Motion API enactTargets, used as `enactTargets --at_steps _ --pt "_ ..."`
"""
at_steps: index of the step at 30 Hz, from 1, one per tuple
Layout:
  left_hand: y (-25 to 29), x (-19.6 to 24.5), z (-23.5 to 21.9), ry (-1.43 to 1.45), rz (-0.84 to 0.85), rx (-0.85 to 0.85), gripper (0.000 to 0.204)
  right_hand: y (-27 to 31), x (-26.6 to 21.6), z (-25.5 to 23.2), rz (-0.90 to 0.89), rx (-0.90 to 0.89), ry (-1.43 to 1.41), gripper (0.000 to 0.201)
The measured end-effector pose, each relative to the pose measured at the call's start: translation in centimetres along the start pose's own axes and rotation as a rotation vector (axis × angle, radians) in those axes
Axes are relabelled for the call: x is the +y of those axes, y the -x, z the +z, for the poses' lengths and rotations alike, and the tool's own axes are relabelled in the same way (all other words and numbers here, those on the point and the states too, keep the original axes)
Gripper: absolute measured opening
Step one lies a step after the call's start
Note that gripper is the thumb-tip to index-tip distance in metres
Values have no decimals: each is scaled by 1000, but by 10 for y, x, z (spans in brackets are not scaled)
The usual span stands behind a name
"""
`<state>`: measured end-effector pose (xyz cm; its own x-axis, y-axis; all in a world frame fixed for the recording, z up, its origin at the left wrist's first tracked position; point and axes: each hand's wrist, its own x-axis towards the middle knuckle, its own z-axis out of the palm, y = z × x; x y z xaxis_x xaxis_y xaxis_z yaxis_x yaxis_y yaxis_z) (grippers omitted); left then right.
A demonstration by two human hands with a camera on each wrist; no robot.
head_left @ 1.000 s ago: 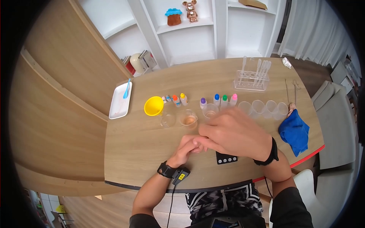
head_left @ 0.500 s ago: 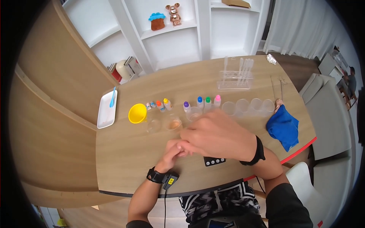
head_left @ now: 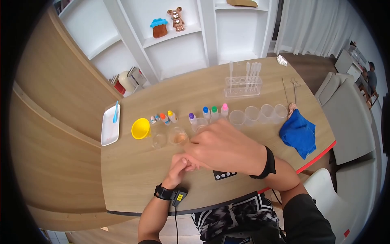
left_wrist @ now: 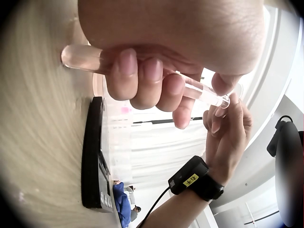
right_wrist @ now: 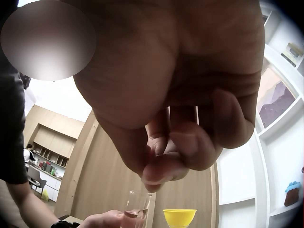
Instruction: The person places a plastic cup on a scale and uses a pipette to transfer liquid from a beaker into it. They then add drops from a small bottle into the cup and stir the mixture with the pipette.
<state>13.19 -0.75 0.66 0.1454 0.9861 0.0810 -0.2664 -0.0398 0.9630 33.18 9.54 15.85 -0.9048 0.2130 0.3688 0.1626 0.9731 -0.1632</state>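
Observation:
In the left wrist view, a clear test tube (left_wrist: 84,58) with pale pink liquid lies across the palm of my left hand (left_wrist: 171,42), gripped by its curled fingers. My right hand (left_wrist: 230,130) is at the tube's mouth. The right wrist view shows the right hand (right_wrist: 175,80) above the upright tube (right_wrist: 136,206), thumb and fingertips pressed together; whether anything small is between them cannot be seen. From the head view, the right hand (head_left: 227,146) partly covers the left hand (head_left: 178,167), and the tube is hidden.
Clear cups (head_left: 252,116) and capped bottles (head_left: 214,114) stand beyond the hands, with a yellow funnel (head_left: 141,129) and white tray (head_left: 110,126) leftward. A tube rack (head_left: 243,87) stands behind; a blue cloth (head_left: 298,132) lies right. A black panel (head_left: 224,175) is beside my right forearm.
The head view has shifted, so the table's objects appear further left and slightly lower. Both hands stay together, the right one over the left, with little visible change between them.

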Motion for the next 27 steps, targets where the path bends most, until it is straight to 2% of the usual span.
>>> enactTargets --at_steps 14,17,20,27 --pt "-1 0 -1 -24 -1 17 56 -2 -1 5 -7 42 2 22" --pt "-4 6 4 -5 44 -21 55 -1 2 -1 -24 -8 6 22" --pt "-3 5 8 24 36 19 55 -1 1 5 5 28 43 24" --pt "-2 0 1 -22 31 -27 52 -1 1 5 -27 29 -5 24"
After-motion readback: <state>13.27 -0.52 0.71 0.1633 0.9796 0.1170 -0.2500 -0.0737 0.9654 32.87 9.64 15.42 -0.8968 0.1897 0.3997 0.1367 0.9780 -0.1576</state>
